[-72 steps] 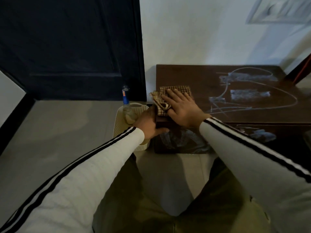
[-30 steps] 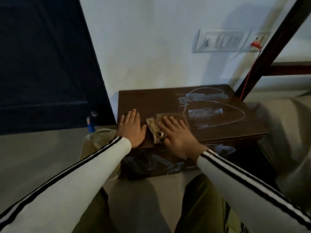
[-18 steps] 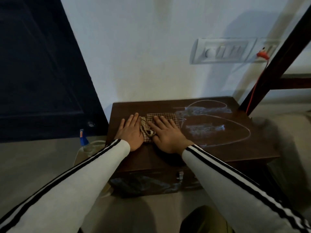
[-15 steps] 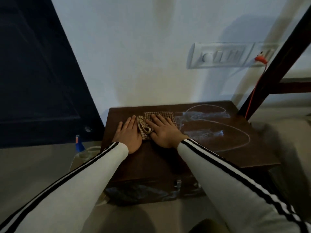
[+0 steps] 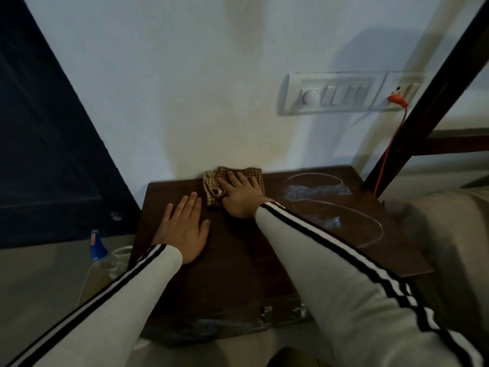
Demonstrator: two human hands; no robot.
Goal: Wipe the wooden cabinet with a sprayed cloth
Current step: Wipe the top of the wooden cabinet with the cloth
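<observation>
A low dark wooden cabinet (image 5: 238, 271) stands against the white wall, with white chalk-like marks (image 5: 330, 205) across the right half of its top. A brown checked cloth (image 5: 211, 184) lies bunched at the top's back edge, next to the wall. My right hand (image 5: 239, 196) presses flat on the cloth with straight fingers. My left hand (image 5: 184, 226) rests flat on the bare wood, left of and nearer than the cloth, fingers spread.
A spray bottle with a blue cap (image 5: 99, 252) stands in a pale basket (image 5: 116, 263) on the floor left of the cabinet. A dark door (image 5: 45, 154) is at left. A switch panel (image 5: 344, 94) with a red cable (image 5: 391, 144) and a dark wooden frame (image 5: 428, 107) are at right.
My right hand has pushed the cloth from the middle of the top back to the edge by the wall. My left hand stays flat on the wood. The view has tilted up.
</observation>
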